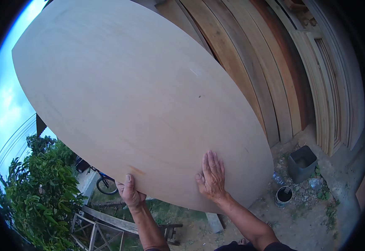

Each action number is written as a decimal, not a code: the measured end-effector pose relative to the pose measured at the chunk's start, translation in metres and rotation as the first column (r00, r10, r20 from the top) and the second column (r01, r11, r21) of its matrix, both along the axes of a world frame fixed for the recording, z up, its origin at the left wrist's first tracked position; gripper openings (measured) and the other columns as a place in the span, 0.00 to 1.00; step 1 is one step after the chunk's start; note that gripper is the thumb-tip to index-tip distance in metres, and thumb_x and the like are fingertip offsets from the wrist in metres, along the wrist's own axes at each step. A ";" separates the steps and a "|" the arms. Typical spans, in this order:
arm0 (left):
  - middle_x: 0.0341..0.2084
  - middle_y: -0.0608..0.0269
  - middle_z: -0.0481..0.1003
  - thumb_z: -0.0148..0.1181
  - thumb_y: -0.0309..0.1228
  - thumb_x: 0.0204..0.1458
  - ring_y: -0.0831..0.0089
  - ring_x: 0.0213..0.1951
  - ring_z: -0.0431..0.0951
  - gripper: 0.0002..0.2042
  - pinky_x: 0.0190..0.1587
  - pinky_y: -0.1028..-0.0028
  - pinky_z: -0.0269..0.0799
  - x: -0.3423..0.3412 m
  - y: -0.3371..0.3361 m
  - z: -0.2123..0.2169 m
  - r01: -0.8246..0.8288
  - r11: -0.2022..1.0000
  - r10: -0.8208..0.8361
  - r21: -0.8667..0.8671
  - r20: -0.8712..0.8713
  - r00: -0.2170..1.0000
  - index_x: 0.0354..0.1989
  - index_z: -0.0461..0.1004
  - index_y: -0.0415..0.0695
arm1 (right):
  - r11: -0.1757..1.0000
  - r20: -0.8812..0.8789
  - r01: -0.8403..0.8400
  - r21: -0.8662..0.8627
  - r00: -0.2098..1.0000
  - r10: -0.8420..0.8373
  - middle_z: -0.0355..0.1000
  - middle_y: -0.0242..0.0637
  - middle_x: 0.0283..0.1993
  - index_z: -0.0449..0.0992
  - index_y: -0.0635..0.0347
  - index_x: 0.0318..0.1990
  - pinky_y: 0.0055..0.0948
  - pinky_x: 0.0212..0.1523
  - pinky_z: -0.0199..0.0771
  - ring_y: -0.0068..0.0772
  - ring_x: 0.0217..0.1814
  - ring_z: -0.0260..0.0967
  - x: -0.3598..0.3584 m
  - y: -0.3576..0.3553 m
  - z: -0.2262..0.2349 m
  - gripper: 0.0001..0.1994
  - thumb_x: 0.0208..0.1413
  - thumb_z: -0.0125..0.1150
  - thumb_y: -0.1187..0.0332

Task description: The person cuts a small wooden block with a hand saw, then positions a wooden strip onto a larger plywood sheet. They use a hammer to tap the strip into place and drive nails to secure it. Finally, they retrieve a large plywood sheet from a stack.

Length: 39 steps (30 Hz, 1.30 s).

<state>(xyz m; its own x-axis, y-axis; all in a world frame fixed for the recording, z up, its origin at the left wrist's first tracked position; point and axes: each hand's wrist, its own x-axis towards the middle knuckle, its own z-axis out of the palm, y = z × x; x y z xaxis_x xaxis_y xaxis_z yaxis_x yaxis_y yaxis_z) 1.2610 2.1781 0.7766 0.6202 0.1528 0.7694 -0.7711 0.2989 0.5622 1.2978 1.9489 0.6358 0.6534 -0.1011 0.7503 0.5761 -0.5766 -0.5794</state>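
A large, pale wooden sheet [140,92], looking like plywood, fills the middle of the head view, its edges bowed by the lens. At its lower left edge my left hand [131,191] grips the rim, thumb on the face and the fingers hidden behind. My right hand [212,175] lies flat on the sheet's face near the lower right, fingers stretched out and thumb apart. A small dark spot and a few light scuffs mark the surface. An orange-brown streak shows just above my left thumb.
Long wooden boards [249,62] stand at the upper right beside stacked pale frames [322,92]. A dark square bin [303,164] and a small bucket [283,195] sit on the ground at right. Lower left are a leafy bush [44,192], a bicycle [106,185] and a metal frame [92,230].
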 end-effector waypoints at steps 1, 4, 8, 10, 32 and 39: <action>0.54 0.48 0.74 0.58 0.26 0.60 0.62 0.53 0.78 0.22 0.58 0.62 0.74 -0.006 -0.004 -0.002 -0.007 1.000 0.007 0.001 -0.002 1.000 0.63 0.64 0.36 | 1.000 0.026 -0.009 -0.006 1.000 0.009 0.46 0.54 0.79 0.52 0.63 0.75 0.64 0.74 0.40 0.59 0.81 0.42 -0.008 -0.002 0.011 0.36 0.66 0.50 0.51; 0.54 0.48 0.73 0.57 0.26 0.61 0.62 0.52 0.78 0.22 0.56 0.62 0.76 -0.021 -0.040 -0.006 -0.044 0.999 0.044 0.003 0.052 0.998 0.62 0.62 0.36 | 0.998 0.091 -0.046 -0.054 0.995 0.050 0.46 0.52 0.79 0.53 0.61 0.75 0.65 0.74 0.41 0.58 0.81 0.42 -0.041 -0.015 0.046 0.36 0.66 0.51 0.50; 0.52 0.47 0.73 0.55 0.25 0.59 0.62 0.51 0.78 0.22 0.54 0.62 0.77 -0.066 -0.088 -0.004 -0.006 0.998 0.005 0.062 0.011 1.000 0.61 0.62 0.34 | 0.980 0.090 -0.166 -0.113 0.980 0.177 0.45 0.49 0.80 0.54 0.57 0.75 0.66 0.73 0.44 0.56 0.81 0.43 -0.105 -0.043 0.086 0.37 0.66 0.52 0.48; 0.47 0.46 0.75 0.57 0.27 0.57 0.63 0.46 0.79 0.19 0.50 0.64 0.78 -0.085 -0.137 -0.007 -0.130 0.990 0.128 0.051 0.039 0.991 0.55 0.66 0.31 | 0.963 0.133 -0.242 -0.115 0.957 0.257 0.45 0.50 0.79 0.54 0.57 0.75 0.64 0.74 0.45 0.58 0.80 0.44 -0.133 -0.068 0.104 0.37 0.66 0.51 0.45; 0.70 0.34 0.56 0.56 0.36 0.60 0.46 0.73 0.55 0.34 0.74 0.60 0.49 -0.303 -0.531 -0.172 0.569 0.450 -0.632 0.688 -0.204 0.747 0.71 0.55 0.28 | 0.609 0.003 0.453 0.651 0.801 -0.599 0.76 0.33 0.44 0.74 0.66 0.51 0.26 0.45 0.73 0.20 0.46 0.71 -0.501 -0.376 0.025 0.11 0.70 0.53 0.68; 0.73 0.38 0.52 0.56 0.41 0.61 0.50 0.75 0.48 0.36 0.76 0.57 0.41 -0.298 -0.564 -0.410 0.365 0.475 0.401 0.801 -0.566 0.720 0.72 0.55 0.32 | 0.317 0.031 0.358 0.878 0.619 -0.784 0.75 0.34 0.51 0.72 0.63 0.54 0.28 0.53 0.74 0.22 0.51 0.72 -0.544 -0.444 -0.039 0.12 0.71 0.52 0.65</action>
<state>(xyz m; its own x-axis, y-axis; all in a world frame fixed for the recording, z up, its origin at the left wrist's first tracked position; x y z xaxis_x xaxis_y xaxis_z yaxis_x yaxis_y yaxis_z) 0.9634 1.6143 0.3668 0.9566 -0.2809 -0.0778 -0.1144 -0.6075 0.7860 0.7534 1.5053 0.5971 -0.1556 -0.9444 0.2896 0.5551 -0.3261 -0.7652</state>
